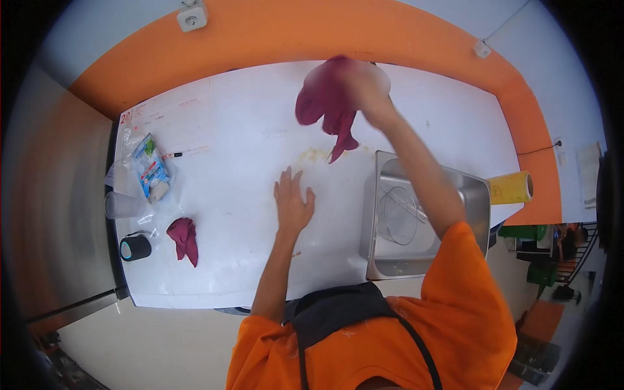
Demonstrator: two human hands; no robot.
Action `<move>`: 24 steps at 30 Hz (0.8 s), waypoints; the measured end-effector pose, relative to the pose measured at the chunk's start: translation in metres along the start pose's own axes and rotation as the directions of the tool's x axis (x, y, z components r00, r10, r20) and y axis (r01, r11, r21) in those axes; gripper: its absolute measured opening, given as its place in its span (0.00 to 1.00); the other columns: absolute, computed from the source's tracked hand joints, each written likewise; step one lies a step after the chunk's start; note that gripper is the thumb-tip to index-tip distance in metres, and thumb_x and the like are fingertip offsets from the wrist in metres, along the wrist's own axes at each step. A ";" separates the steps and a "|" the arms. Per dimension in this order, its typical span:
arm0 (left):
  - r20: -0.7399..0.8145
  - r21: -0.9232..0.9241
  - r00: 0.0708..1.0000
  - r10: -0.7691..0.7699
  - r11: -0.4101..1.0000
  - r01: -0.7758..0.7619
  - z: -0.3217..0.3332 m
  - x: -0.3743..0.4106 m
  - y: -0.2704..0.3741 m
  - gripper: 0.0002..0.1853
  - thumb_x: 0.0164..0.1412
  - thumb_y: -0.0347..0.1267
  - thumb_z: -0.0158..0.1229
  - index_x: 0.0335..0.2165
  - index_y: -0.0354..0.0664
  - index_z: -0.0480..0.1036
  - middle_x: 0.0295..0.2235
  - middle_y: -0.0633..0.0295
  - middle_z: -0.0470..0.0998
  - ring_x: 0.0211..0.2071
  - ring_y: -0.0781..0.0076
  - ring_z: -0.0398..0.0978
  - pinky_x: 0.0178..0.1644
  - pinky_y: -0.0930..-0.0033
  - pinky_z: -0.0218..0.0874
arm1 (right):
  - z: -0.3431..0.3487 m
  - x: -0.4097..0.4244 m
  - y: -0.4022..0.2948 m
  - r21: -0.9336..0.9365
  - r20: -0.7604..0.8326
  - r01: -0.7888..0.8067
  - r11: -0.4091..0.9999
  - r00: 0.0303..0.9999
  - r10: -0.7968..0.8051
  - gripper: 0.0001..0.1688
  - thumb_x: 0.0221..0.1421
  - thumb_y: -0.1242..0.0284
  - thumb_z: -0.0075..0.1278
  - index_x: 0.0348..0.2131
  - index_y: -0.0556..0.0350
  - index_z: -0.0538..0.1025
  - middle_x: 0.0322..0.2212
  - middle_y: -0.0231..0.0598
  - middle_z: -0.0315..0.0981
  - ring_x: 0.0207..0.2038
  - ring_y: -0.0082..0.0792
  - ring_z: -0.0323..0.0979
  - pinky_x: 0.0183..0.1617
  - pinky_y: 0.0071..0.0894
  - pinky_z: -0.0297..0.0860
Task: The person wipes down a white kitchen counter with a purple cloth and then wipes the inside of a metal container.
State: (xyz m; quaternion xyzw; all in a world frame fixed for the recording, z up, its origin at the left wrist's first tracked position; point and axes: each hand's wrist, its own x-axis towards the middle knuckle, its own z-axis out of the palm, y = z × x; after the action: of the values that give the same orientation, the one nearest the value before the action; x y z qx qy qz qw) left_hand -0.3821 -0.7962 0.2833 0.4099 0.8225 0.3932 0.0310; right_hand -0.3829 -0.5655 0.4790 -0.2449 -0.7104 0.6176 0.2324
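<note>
My right hand [368, 95] is stretched to the far side of the white table [234, 195] and grips a dark red cloth [336, 107], whose loose end hangs towards me. The hand is blurred, and a pale round shape beside it cannot be made out. My left hand [295, 202] rests on the tabletop with its fingers spread, holding nothing. Yellowish smears [314, 155] mark the surface between the left fingertips and the cloth. A second dark red cloth [183, 240] lies crumpled to the left.
A steel basin [371, 214] with a wire strainer [400, 215] stands right, beside a yellow roll [512, 188]. At left are a printed plastic packet [150, 165], a marker [173, 155], a clear plastic cup [119, 205] and a small black speaker [135, 247].
</note>
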 end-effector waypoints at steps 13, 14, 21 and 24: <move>-0.139 0.136 0.974 -0.178 0.971 0.197 -0.067 0.002 -0.107 0.16 0.57 0.25 0.46 0.45 0.33 0.67 0.50 0.47 0.65 0.55 0.48 0.57 0.58 0.53 0.48 | -0.205 0.199 0.196 -0.654 -0.258 -0.189 0.732 0.966 0.018 0.25 0.58 0.54 0.37 0.46 0.47 0.72 0.38 0.40 0.74 0.42 0.45 0.71 0.45 0.39 0.66; -0.138 0.127 0.972 -0.190 0.970 0.208 -0.069 -0.001 -0.108 0.16 0.57 0.25 0.46 0.45 0.33 0.67 0.50 0.48 0.65 0.55 0.48 0.57 0.58 0.53 0.48 | -0.203 0.202 0.236 -0.810 -0.252 -0.256 0.527 0.964 0.080 0.27 0.58 0.51 0.35 0.51 0.40 0.67 0.46 0.39 0.67 0.50 0.50 0.63 0.52 0.47 0.61; -0.187 0.006 0.939 -0.290 0.955 0.296 -0.070 -0.036 -0.105 0.14 0.58 0.22 0.45 0.44 0.32 0.67 0.49 0.47 0.66 0.54 0.50 0.60 0.57 0.55 0.51 | -0.134 0.176 0.299 -0.954 -0.203 -0.231 0.192 0.967 0.153 0.32 0.57 0.45 0.27 0.60 0.18 0.51 0.64 0.30 0.38 0.62 0.67 0.34 0.55 0.83 0.37; -0.174 -0.065 0.940 -0.294 0.956 0.287 -0.056 -0.031 -0.096 0.14 0.58 0.22 0.45 0.44 0.32 0.67 0.48 0.47 0.66 0.54 0.50 0.60 0.57 0.55 0.51 | -0.091 0.145 0.284 -0.981 -0.065 -0.104 0.166 0.973 0.223 0.32 0.57 0.47 0.29 0.60 0.22 0.52 0.63 0.32 0.39 0.61 0.69 0.34 0.56 0.83 0.39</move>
State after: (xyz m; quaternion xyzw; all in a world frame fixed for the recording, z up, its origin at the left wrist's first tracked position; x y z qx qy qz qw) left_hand -0.4443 -0.8868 0.2490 0.2459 0.8654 0.4361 0.0213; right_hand -0.4202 -0.3708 0.2134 -0.3820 -0.9192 0.0548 -0.0785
